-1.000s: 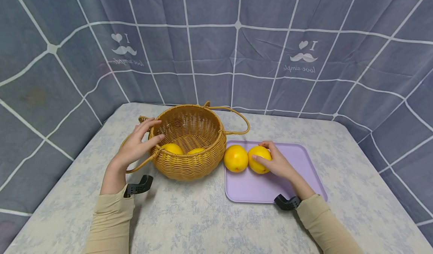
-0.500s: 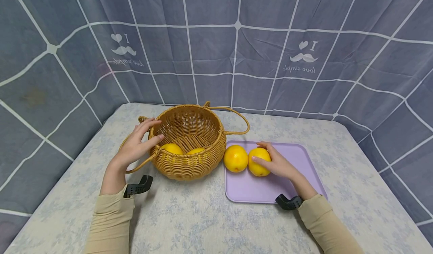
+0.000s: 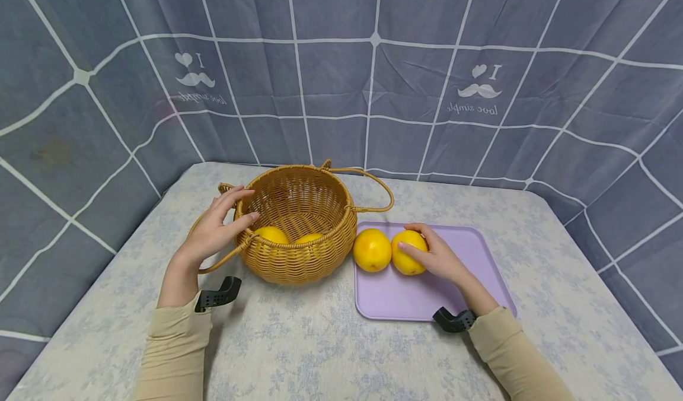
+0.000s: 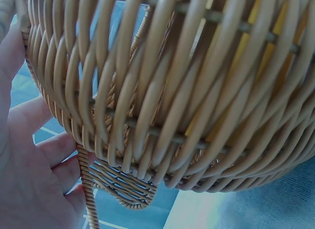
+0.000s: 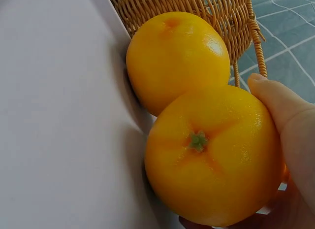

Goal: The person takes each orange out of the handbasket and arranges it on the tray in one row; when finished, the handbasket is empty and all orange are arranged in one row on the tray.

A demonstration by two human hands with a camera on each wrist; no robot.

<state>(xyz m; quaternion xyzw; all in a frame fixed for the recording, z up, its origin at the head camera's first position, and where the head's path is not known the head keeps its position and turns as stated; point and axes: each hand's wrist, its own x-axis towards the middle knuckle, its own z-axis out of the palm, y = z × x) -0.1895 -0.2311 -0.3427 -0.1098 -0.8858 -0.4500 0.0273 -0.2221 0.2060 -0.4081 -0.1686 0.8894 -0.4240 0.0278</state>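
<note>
A round wicker basket holds two oranges, a left one and a right one, partly hidden by its front rim. My left hand rests at the basket's left rim with relaxed, spread fingers. In the left wrist view those fingers lie beside the woven wall and a handle. My right hand holds an orange on the purple tray, thumb on the near side and fingers behind. A green stem mark shows on this orange in the right wrist view. Another orange touches its left side.
The basket's right handle sticks out above the tray's back left corner. A pale flowered cloth covers the table. Behind and at both sides hangs a grey-blue checked curtain.
The orange under my right hand shifted slightly toward me, then back again, and the hand moved a little with it. My left hand and the basket have stayed put.
</note>
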